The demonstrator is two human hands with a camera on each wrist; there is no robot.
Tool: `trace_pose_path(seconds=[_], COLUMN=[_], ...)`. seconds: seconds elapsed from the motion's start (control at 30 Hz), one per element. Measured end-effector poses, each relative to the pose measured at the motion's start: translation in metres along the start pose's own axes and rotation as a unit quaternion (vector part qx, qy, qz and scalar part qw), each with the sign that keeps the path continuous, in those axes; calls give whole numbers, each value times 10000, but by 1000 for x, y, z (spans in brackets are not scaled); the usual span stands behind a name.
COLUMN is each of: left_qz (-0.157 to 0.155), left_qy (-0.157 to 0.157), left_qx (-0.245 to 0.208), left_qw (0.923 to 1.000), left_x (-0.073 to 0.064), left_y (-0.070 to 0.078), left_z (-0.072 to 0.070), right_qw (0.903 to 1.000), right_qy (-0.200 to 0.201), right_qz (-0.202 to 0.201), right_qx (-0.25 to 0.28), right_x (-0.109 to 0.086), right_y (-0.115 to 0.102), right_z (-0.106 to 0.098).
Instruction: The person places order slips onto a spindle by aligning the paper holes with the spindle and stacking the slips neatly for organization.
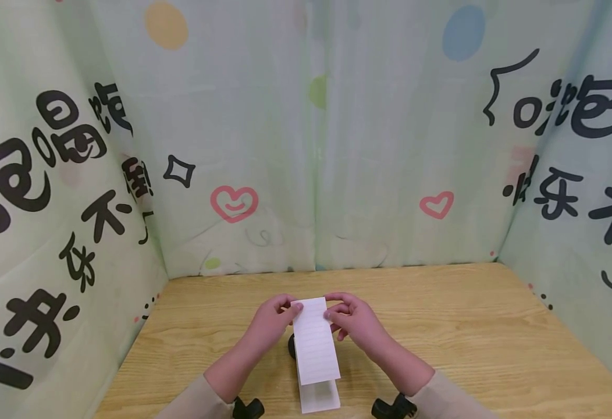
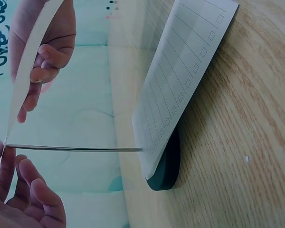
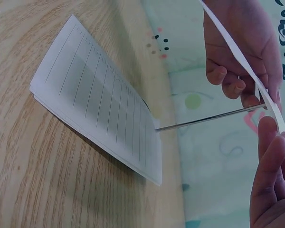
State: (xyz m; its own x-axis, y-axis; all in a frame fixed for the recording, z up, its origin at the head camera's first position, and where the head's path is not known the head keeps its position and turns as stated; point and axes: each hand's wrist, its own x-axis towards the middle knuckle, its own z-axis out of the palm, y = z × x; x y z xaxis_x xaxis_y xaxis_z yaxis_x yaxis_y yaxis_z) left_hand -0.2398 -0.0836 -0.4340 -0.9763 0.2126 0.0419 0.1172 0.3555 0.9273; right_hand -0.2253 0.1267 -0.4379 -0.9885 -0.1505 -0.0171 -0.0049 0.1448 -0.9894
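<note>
A white lined sheet of paper (image 1: 316,343) hangs between both hands over the table. My left hand (image 1: 274,317) pinches its far left corner between thumb and fingers. On the far right edge, my right hand (image 1: 355,320) holds the sheet with the thumb on top. In the left wrist view, a thin upright metal spike (image 2: 76,149) reaches up to the underside of the held sheet, close by the left fingertips. Lower down, more lined sheets with small checkboxes (image 3: 102,95) are pierced by the spike and lean over its black round base (image 2: 170,166), mostly hidden.
The wooden table (image 1: 468,337) spreads around the spike. Patterned curtains (image 1: 369,145) with hearts, dots and black writing enclose the back and both sides. Black wrist mounts (image 1: 394,406) sit at the sleeve ends.
</note>
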Motion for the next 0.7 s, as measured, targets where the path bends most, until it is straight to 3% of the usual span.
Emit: trace_pose_path(seconds=[0.7], left_qz=[122], left_qy=[48], left_qx=[75], left_qw=[9999], left_x=[2], left_y=[1], left_z=[5], right_qw=[10000], right_qy=[-21], right_qz=[-40], right_qx=[33], right_x=[2], right_y=[4], right_z=[-1])
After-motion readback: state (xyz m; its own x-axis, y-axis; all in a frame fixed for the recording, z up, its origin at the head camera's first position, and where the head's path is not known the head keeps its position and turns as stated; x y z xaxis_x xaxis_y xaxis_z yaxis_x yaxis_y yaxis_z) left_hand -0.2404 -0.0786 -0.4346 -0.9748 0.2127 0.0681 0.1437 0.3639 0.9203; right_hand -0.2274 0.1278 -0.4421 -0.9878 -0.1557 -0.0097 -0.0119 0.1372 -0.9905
